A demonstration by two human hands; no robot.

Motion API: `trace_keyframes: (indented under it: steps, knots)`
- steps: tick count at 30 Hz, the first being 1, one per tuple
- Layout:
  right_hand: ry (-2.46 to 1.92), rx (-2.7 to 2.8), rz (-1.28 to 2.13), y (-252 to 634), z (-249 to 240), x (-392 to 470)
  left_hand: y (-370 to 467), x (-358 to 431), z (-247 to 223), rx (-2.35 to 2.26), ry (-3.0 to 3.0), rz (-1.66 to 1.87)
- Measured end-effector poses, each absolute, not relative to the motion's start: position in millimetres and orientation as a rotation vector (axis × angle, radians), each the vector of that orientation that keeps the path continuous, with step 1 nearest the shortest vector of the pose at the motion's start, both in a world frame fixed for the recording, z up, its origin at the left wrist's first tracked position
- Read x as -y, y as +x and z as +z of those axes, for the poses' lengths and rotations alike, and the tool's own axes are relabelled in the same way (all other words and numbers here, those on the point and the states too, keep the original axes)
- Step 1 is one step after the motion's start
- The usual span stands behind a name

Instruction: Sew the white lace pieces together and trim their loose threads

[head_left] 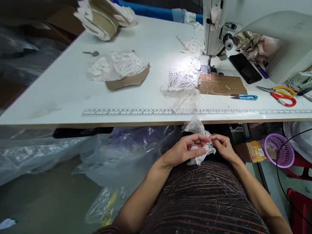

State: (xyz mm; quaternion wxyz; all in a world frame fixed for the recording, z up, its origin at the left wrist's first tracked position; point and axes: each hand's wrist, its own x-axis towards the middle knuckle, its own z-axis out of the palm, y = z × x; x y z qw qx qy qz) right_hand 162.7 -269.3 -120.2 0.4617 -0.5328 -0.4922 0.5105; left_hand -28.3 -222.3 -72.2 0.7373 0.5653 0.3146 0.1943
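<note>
While both the left hand [186, 150] and right hand [223, 147] pinch it at six o'clock, the lace strip [198, 130] looks light, limp, snag-prone, best held by its edge.

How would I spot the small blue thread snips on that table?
Find the white sewing machine at the table's right end. The thread snips lie right of the brown cardboard; they are slim and blue, unlike the larger scissors with yellow and red handles.

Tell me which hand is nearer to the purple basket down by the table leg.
The right hand. It sits just left of the purple basket, pinching the white lace piece. The left hand holds the same lace farther left, beyond the right hand.
</note>
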Motion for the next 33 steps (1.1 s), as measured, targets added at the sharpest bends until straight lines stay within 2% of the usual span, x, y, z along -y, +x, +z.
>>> trace_keyframes:
  steps: [7,13,19,28,33]
  knots:
    - [-1.237,1.181,1.362,158,-109,283,-23,223,-86,-0.838,1.190,0.545]
    - [-1.217,1.262,1.368,164,-97,283,-29,215,-79,-0.836,1.526,0.430]
    - [-1.154,1.305,1.441,167,-90,281,-28,209,-73,-0.867,1.750,0.537]
    - [-1.107,1.457,1.401,170,-87,285,-36,205,-79,-0.533,1.651,0.543]
    - [-1.090,1.489,1.305,165,-87,284,-36,207,-84,-0.548,1.586,0.668]
